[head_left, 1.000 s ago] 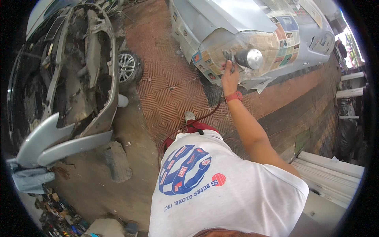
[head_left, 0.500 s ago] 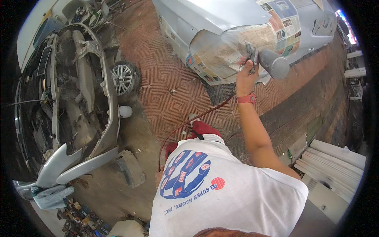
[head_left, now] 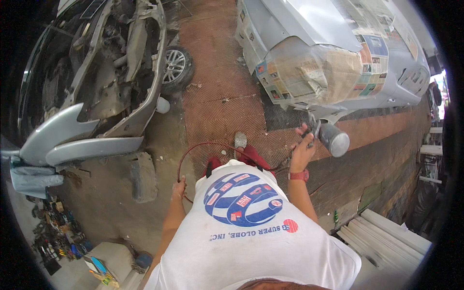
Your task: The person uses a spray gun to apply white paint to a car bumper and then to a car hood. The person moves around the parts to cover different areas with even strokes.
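My right hand (head_left: 302, 149), with a red watch on the wrist, is closed around the handle of a spray gun (head_left: 315, 126). A grey cylindrical cup (head_left: 334, 140) on the gun tilts out to the right. At my left side, my left hand (head_left: 179, 186) grips a thin dark red air hose (head_left: 208, 143), which arcs in front of my legs toward the gun. Ahead stands a pale silver-blue car body (head_left: 309, 19), its opening masked with newspaper (head_left: 338, 72). The gun is just short of the car's near lower edge, apart from the newspaper.
A stripped car shell (head_left: 104, 72) stands on the left, with a wheel (head_left: 176, 66) beside it and a loose silver fender panel (head_left: 55, 130) against it. Long white panels (head_left: 382, 237) lie at lower right. Tools (head_left: 60, 232) are heaped at lower left. Ribbed reddish mats (head_left: 212, 72) cover the floor.
My right hand has drawn the spray gun back and down from the newspaper-covered area. My left hand has come farther into view with the hose, and the whole view has shifted.
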Demonstrator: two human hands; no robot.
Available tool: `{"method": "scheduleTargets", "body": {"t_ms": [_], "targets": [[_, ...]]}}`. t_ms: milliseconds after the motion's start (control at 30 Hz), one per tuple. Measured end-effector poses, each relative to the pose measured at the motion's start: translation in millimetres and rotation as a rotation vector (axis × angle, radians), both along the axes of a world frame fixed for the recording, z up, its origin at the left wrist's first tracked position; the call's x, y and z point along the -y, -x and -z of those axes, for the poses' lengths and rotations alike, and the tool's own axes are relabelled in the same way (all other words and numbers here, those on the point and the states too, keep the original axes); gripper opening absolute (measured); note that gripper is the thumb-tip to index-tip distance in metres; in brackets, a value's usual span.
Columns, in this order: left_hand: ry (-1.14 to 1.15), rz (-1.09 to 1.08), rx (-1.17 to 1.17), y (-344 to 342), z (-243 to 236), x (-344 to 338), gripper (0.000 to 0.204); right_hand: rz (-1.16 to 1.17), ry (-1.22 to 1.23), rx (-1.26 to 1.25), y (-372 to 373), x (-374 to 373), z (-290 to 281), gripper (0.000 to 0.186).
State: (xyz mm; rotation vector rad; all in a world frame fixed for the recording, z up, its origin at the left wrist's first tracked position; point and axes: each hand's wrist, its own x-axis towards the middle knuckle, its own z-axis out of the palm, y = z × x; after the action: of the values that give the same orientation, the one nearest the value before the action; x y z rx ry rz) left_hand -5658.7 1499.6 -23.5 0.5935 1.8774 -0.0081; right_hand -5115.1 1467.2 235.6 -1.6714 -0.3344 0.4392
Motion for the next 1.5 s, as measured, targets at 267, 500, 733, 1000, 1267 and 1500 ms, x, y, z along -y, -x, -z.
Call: {"method": "scheduleTargets", "body": {"t_ms": [267,500,733,1000,1267,1500], "targets": [[0.084,0.118,0.005,42.4,31.3,63.2,0.079,0.087,0.125,0.124,56.4,103.6,-15.0,0.052],[0.021,0.237,-0.063,47.4,27.2,130.0,0.065,0.142,0.139,0.124,68.8,164.5,-25.1,0.051],[0.152,0.66,-0.053,16.3,7.3,132.9,0.078,0.175,0.132,0.026,26.9,255.2,-3.5,0.053],[0.121,0.873,-0.046,-162.8,-26.3,164.1,0.058,0.345,0.072,0.119,-75.2,402.6,17.6,0.069],[-0.123,1.014,0.139,-444.4,-54.8,171.1,0.044,0.752,0.049,0.009,-190.6,567.5,15.3,0.07],[0.067,1.257,-0.033,-624.7,-64.1,200.6,0.042,0.994,0.098,-0.011,-286.6,641.9,14.1,0.066]]}}
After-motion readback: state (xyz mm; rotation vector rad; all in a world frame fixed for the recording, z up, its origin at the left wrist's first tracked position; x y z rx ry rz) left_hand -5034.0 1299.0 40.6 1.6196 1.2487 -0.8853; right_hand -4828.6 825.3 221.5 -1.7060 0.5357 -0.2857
